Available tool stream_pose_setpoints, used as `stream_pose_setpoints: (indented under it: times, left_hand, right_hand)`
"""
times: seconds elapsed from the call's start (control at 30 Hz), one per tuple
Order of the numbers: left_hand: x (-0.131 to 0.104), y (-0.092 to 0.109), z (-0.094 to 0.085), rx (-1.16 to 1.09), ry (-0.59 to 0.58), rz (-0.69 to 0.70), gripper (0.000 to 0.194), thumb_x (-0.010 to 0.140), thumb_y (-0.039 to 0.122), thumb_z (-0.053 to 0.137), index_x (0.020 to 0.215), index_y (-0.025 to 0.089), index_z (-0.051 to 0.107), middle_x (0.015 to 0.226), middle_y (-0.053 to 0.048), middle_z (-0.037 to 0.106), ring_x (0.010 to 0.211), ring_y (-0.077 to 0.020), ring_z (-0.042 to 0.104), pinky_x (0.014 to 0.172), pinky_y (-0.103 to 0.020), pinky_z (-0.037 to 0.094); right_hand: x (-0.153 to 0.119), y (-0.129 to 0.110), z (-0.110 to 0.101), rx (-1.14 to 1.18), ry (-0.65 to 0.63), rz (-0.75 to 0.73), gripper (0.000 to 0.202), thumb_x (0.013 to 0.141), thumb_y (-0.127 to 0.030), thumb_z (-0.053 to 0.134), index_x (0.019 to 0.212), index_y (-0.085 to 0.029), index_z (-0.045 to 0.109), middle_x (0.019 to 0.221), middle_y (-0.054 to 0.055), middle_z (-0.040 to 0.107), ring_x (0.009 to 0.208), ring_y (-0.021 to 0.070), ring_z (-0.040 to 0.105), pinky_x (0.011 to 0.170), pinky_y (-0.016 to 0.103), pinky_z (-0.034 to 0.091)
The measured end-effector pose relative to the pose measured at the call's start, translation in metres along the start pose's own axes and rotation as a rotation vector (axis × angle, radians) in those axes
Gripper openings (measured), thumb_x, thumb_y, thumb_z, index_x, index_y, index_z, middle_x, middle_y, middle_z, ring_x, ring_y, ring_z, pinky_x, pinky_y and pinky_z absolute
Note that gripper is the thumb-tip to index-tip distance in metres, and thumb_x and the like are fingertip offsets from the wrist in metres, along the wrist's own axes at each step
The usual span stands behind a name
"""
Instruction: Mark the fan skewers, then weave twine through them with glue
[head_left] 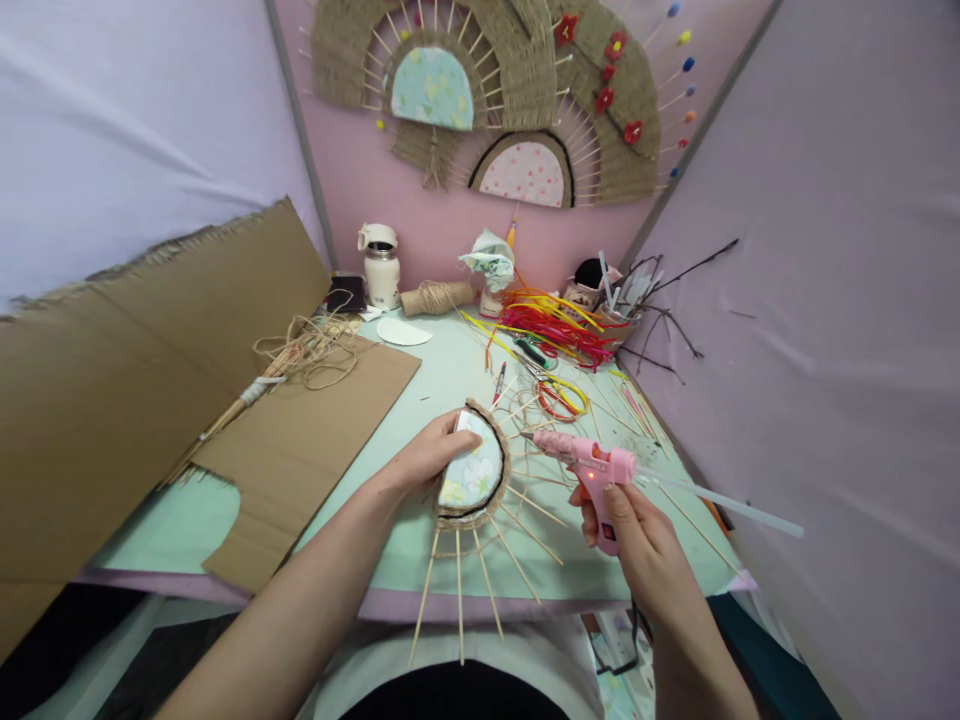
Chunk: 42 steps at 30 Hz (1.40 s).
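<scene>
My left hand [439, 450] grips a half-round craft piece [474, 470] by its straight edge, thumb on the pale floral fabric. A black cord and a twine border run round its curve, and thin wooden sticks [480, 570] fan out from it. In my right hand [634, 520] is a pink glue gun [592, 465], fingers wrapped round the handle. Its nozzle points left, close to the sticks on the piece's right side. An orange light glows on the gun's body, and a clear glue stick [724, 502] juts from its back.
Scissors [559, 395], a pen [499, 383] and red and yellow pipe cleaners [555, 325] lie beyond the piece. Cardboard [315, 450] and a stick bundle [262, 385] are at left. A bottle [382, 270] and twine roll [439, 297] stand behind; finished fans [435, 90] hang on the wall.
</scene>
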<state>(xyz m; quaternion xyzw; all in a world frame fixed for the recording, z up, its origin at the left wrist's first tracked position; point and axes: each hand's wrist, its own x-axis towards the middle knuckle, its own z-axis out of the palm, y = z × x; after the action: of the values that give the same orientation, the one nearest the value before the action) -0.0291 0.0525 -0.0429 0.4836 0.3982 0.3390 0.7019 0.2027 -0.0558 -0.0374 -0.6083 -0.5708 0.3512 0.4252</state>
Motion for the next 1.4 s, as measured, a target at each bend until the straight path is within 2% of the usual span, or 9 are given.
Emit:
stream_pose_setpoints:
  times: [1.4]
  left_hand:
    - [0.0002, -0.0009, -0.0001, -0.007, -0.009, -0.001, 0.024, 0.063, 0.022, 0.062, 0.085, 0.016, 0.055, 0.07, 0.0, 0.063, 0.054, -0.0103, 0.057, 0.05, -0.02, 0.043]
  right_hand:
    - [-0.0014, 0.0047, -0.0001, -0.02, 0.021, -0.007, 0.04, 0.095, -0.051, 0.036, 0.087, -0.019, 0.059, 0.061, 0.0, 0.057, 0.057, 0.0161, 0.054, 0.057, 0.028, 0.04]
